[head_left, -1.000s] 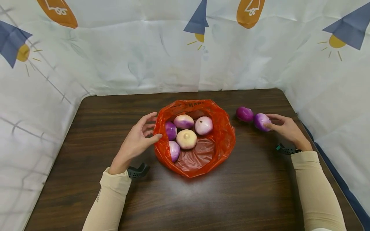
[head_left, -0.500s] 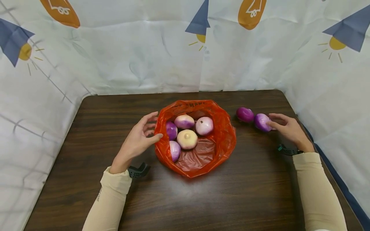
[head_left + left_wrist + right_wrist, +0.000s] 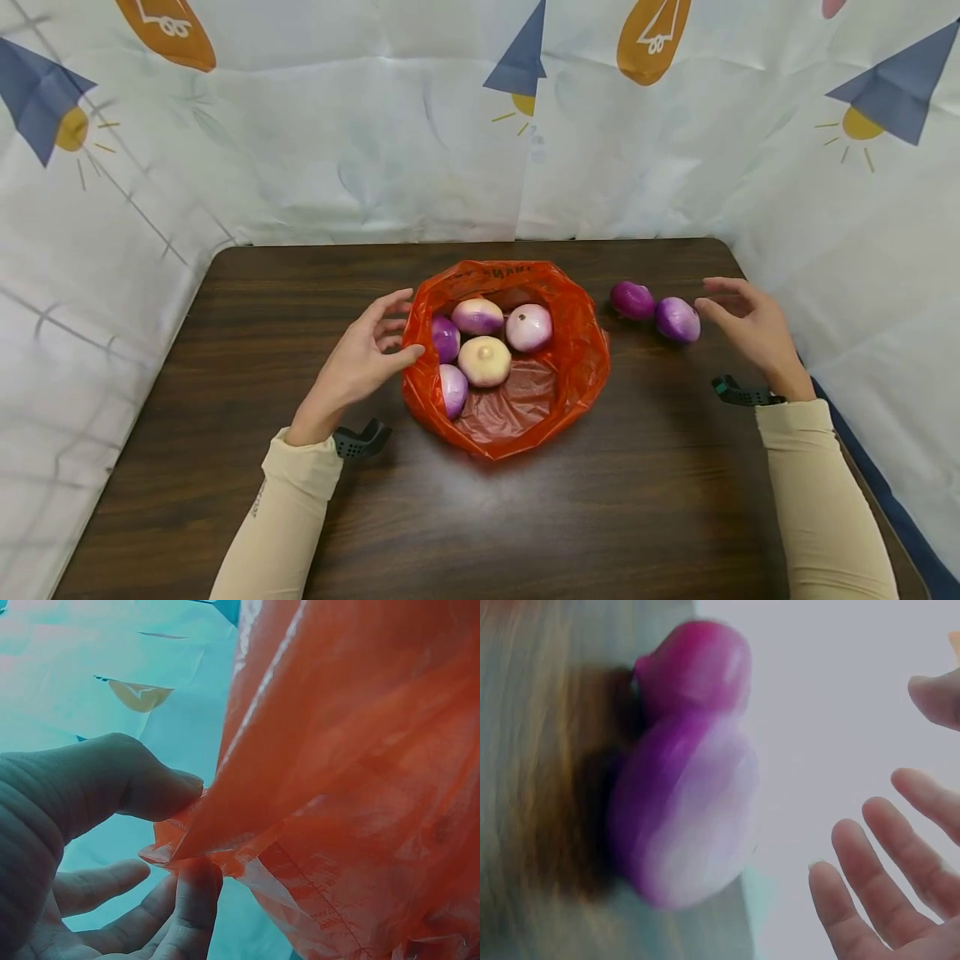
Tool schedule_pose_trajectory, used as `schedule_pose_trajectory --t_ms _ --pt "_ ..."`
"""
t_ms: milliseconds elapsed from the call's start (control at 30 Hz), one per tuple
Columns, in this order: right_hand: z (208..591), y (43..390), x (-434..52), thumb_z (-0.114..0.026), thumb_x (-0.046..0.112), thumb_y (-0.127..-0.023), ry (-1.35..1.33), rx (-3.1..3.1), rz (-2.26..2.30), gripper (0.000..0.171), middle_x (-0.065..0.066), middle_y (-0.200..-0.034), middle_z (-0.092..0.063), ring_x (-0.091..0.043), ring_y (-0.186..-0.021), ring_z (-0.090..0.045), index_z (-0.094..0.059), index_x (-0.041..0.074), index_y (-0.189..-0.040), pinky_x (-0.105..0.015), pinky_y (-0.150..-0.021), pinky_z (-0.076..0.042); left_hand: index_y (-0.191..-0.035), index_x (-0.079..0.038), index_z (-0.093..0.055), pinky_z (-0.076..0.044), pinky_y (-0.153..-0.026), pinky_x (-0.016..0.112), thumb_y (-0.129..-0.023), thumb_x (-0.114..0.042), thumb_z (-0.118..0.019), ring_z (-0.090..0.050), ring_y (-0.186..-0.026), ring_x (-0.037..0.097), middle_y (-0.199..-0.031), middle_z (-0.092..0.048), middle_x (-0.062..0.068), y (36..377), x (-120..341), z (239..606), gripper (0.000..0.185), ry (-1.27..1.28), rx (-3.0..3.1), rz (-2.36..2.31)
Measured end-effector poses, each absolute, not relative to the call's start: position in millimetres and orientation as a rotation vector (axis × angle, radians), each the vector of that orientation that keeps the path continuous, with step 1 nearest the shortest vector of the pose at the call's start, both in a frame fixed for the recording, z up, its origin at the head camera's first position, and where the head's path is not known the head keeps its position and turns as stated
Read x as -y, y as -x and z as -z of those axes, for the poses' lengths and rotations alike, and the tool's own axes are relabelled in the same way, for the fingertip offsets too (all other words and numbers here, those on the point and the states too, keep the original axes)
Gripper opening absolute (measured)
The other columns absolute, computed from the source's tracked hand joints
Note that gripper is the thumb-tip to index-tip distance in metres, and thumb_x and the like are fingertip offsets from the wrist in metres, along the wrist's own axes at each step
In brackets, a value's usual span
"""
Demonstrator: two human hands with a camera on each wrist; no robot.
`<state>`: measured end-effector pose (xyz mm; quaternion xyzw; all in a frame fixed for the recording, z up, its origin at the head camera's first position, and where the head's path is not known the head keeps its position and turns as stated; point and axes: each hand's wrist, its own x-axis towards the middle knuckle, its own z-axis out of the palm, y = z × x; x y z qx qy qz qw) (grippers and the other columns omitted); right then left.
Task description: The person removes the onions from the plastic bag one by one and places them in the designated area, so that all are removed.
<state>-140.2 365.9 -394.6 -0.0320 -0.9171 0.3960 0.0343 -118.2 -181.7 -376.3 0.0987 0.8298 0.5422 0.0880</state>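
The pale purple-and-white onion [image 3: 678, 320] lies near the right edge of the desk [image 3: 300, 275], toward the far right corner, just left of my right hand [image 3: 750, 333]. My fingers [image 3: 870, 877] are spread and relaxed, apart from the onion, holding nothing. It looks squat and rounded; the right wrist view is too blurred to tell which way its axis runs. The dark magenta onion [image 3: 633, 300] lies right beside it on the far-left side, seemingly touching it, so a reach from the right meets the pale one first with nothing between.

My right hand is much the nearer one. My left hand [image 3: 360, 362] is well apart, past the crinkled orange-red plastic bag [image 3: 577, 367] that sits open at the middle of the desk. My thumb and fingertips pinch the bag's left rim. Inside lie five more onions: a cream one [image 3: 484, 361] in the middle, with purple-and-white ones round it.

The way from the loose onions to the bag's mouth looks unobstructed.
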Motion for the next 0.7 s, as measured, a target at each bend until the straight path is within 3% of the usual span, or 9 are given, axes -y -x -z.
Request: schedule_pose_trajectory --t_ms 100,233,367,533,700 --pt "386.9 139.6 -353.8 -0.070 0.040 -0.098 0.046 2.764 -1.255 0.048 0.021 -0.123 -0.065 0.014 -0.106 -0.060 -0.060 0.024 -0.142 -0.006 -0.081 -0.045 -0.159 -0.016 -0.037 -0.054 -0.105 0.025 -0.092 -0.014 -0.077 -0.062 -0.127 0.032 -0.147 -0.052 0.015 117.8 183.0 376.7 0.077 -0.282 -2.477 -1.600" --pt "376.6 137.6 -334.5 -0.072 0.024 -0.098 -0.089 2.649 -1.323 0.042 0.028 -0.116 -0.066 0.012 -0.105 -0.063 -0.063 0.017 -0.139 -0.003 -0.085 -0.047 -0.159 -0.017 -0.037 -0.053 -0.109 0.039 -0.093 -0.015 -0.076 -0.062 -0.127 0.032 -0.148 -0.052 0.015 117.9 184.2 376.9 0.077 -0.279 -2.476 -1.594" --pt "367.7 134.6 -314.0 -0.072 0.011 -0.096 -0.235 2.561 -1.383 0.041 0.024 -0.117 -0.069 0.007 -0.106 -0.066 -0.065 0.009 -0.136 -0.004 -0.090 -0.050 -0.159 -0.017 -0.036 -0.053 -0.110 0.044 -0.093 -0.016 -0.076 -0.062 -0.127 0.032 -0.148 -0.051 0.015 118.2 185.2 376.2 0.077 -0.288 -2.467 -1.592" --pt "356.7 132.6 -284.3 -0.072 0.005 -0.095 -0.337 2.520 -1.446 0.040 0.020 -0.118 -0.070 0.002 -0.107 -0.068 -0.064 0.002 -0.134 -0.007 -0.093 -0.051 -0.160 -0.016 -0.035 -0.051 -0.112 0.048 -0.094 -0.016 -0.075 -0.061 -0.128 0.032 -0.149 -0.051 0.015 118.8 185.1 374.4 0.077 -0.306 -2.451 -1.604" --pt "346.4 135.4 -252.3 -0.072 0.004 -0.094 -0.449 2.512 -1.448 0.037 0.009 -0.119 -0.071 -0.003 -0.108 -0.068 -0.067 0.005 -0.131 -0.009 -0.091 -0.053 -0.159 -0.013 -0.036 -0.054 -0.108 0.036 -0.093 -0.013 -0.076 -0.061 -0.127 0.033 -0.148 -0.051 0.016 119.0 183.6 375.7 0.078 -0.312 -2.446 -1.619"
